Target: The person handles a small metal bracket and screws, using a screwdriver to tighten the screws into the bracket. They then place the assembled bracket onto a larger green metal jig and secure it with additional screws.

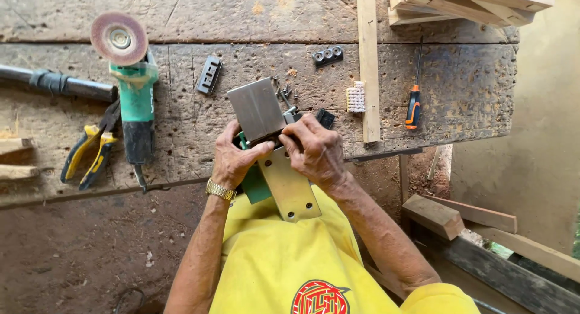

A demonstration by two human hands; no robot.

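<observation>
A power planer with a green body and shiny metal base plates is held upside down at the front edge of a worn wooden workbench. My left hand, with a gold watch at the wrist, grips its left side. Over the middle gap between the two plates, my right hand presses its fingers on the planer. Small screws and a black part lie just behind the tool.
A green angle grinder with a worn disc lies at left beside yellow-handled pliers. A black plate, a black clamp piece, an orange screwdriver, a wooden strip and stacked timber are on the bench.
</observation>
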